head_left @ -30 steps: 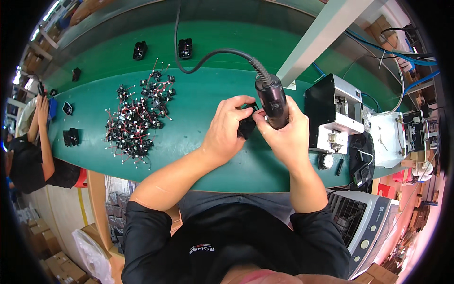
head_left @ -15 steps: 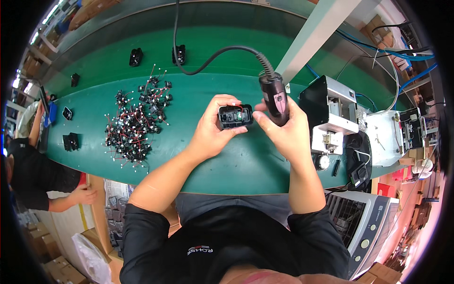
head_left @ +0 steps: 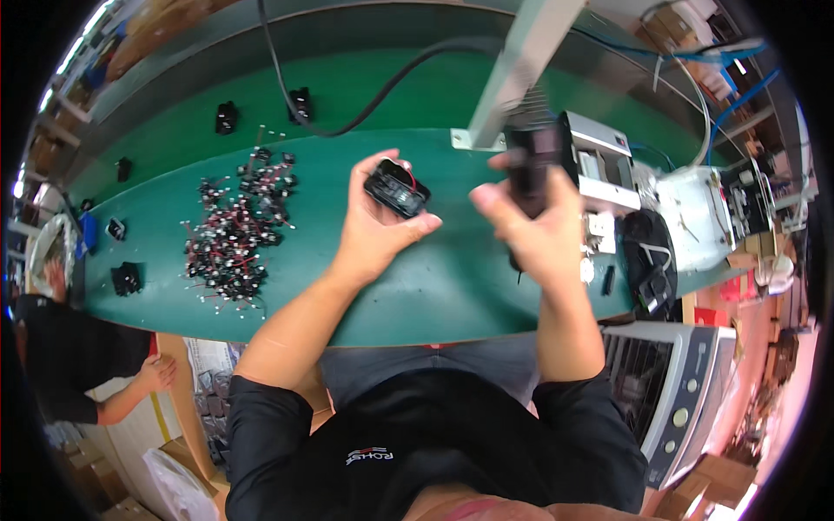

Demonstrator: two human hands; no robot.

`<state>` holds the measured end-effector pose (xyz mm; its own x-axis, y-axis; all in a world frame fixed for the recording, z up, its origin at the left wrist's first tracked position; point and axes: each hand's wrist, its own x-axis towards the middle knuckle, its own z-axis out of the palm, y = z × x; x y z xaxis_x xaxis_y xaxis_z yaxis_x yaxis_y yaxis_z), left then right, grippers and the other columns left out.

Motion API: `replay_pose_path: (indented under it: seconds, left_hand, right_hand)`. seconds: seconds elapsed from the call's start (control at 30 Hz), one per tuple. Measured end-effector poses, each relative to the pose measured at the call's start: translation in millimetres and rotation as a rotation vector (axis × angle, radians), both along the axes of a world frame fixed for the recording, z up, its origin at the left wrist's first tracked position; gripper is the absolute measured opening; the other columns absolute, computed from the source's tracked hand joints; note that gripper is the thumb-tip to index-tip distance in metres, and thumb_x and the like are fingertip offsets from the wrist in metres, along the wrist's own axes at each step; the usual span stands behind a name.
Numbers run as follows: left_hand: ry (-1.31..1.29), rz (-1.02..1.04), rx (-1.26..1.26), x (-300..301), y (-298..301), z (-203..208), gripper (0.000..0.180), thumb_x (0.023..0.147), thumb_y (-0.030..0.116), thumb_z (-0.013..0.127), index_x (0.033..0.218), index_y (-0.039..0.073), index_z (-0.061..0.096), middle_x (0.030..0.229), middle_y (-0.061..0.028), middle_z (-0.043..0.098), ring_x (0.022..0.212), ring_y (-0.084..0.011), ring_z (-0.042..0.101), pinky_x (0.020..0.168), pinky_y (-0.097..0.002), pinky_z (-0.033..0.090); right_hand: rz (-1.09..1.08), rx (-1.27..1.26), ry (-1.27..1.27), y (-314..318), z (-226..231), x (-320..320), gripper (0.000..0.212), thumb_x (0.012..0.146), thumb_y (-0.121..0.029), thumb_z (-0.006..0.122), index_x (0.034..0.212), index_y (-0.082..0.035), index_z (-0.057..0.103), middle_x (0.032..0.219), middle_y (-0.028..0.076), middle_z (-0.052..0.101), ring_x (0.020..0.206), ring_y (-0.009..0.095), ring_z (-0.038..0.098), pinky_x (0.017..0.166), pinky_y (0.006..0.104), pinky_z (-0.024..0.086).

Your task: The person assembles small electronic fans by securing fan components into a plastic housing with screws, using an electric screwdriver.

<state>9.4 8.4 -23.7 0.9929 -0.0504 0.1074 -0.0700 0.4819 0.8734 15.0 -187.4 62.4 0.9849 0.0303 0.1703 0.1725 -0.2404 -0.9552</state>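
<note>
Bench (head_left: 443,286), green-topped: supports a loose pile of small wired parts (head_left: 234,234), left of the hands. The pieces should be light and tangle readily; best lifted by their black bodies.

Corded tool (head_left: 532,165), dark, cylindrical: in the right hand (head_left: 547,227), fingers curled round the barrel, thumb extended to the left; motion blur hides finer detail. Likely the heavier item, stiff, with a springy drag from its black cord (head_left: 382,99). The barrel is the natural hold.

Black housing (head_left: 397,188), shallow, uncovered face upward: above the bench in front of the person, tilted, apart from the tool. Grasped by the left hand (head_left: 372,224), fingers along the far side, thumb at the near right corner. Probably light, rigid plastic, somewhat smooth; the outer walls offer the safest hold.

Red wire (head_left: 410,178), one, inside the housing: thin, flexible, presumably the most fragile element; not a place to grip.

Markings, by carrier: black shirt (head_left: 434,421), pale lettering with a small red device on the chest; grey vented appliance (head_left: 682,417), dials, panel print too small to read; tool, blurred, no legible label; housing, no writing discernible.
</note>
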Motion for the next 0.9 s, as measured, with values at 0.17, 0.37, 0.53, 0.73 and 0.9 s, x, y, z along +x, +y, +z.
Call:
replay_pose_path:
  seconds: [0.17, 0.37, 0.53, 0.73, 0.9]
  left_hand:
    - [0.111, -0.118, 0.141, -2, 5, 6, 0.086, 0.070, -0.011, 0.079, 0.142, 0.010, 0.038, 0.127, -0.0080, 0.047, 0.100, -0.0167, 0.056, 0.072, -0.0293, 0.057]
    - [0.128, -0.360, 0.098, 0, -13, -12, 0.085, 0.072, -0.005, 0.078, 0.145, 0.009, 0.036, 0.141, -0.0144, 0.042, 0.079, -0.0164, 0.059, 0.060, -0.0299, 0.053]
    - [0.155, -0.409, 0.019, -3, -21, -13, 0.081, 0.072, -0.008, 0.078, 0.140, 0.012, 0.039, 0.140, -0.0106, 0.044, 0.088, -0.0148, 0.057, 0.065, -0.0300, 0.054]
    - [0.216, -0.434, 0.186, -7, -43, 2, 0.080, 0.069, -0.004, 0.082, 0.137, 0.009, 0.042, 0.136, -0.0071, 0.049, 0.088, -0.0115, 0.057, 0.073, -0.0275, 0.052]
    - [0.006, -0.380, 0.334, -16, -44, -18, 0.078, 0.070, 0.004, 0.087, 0.135, 0.008, 0.044, 0.129, -0.0071, 0.055, 0.107, -0.0122, 0.055, 0.093, -0.0303, 0.051]
  right_hand:
    - [-0.083, 0.315, -0.501, -76, 42, -2, 0.063, 0.100, -0.050, 0.053, 0.128, 0.005, 0.047, 0.072, 0.004, 0.050, 0.057, 0.014, 0.049, 0.054, 0.0291, 0.045]
    - [-0.214, 0.243, -0.546, -108, 42, 9, 0.090, 0.086, -0.077, 0.046, 0.123, 0.004, 0.051, 0.074, 0.006, 0.055, 0.059, 0.016, 0.053, 0.057, 0.0302, 0.047]
    - [-0.188, 0.209, -0.541, -115, 15, 14, 0.098, 0.080, -0.084, 0.045, 0.125, 0.003, 0.051, 0.070, 0.006, 0.053, 0.055, 0.015, 0.052, 0.052, 0.0287, 0.045]
    - [0.262, 0.421, -0.294, -138, 17, 25, 0.102, 0.080, -0.089, 0.039, 0.126, 0.001, 0.051, 0.068, 0.004, 0.050, 0.051, 0.012, 0.045, 0.049, 0.0286, 0.041]
    - [-0.116, 0.339, -0.297, -117, 25, 16, 0.094, 0.088, -0.083, 0.031, 0.121, 0.002, 0.054, 0.067, 0.004, 0.049, 0.053, 0.014, 0.045, 0.053, 0.0310, 0.042]
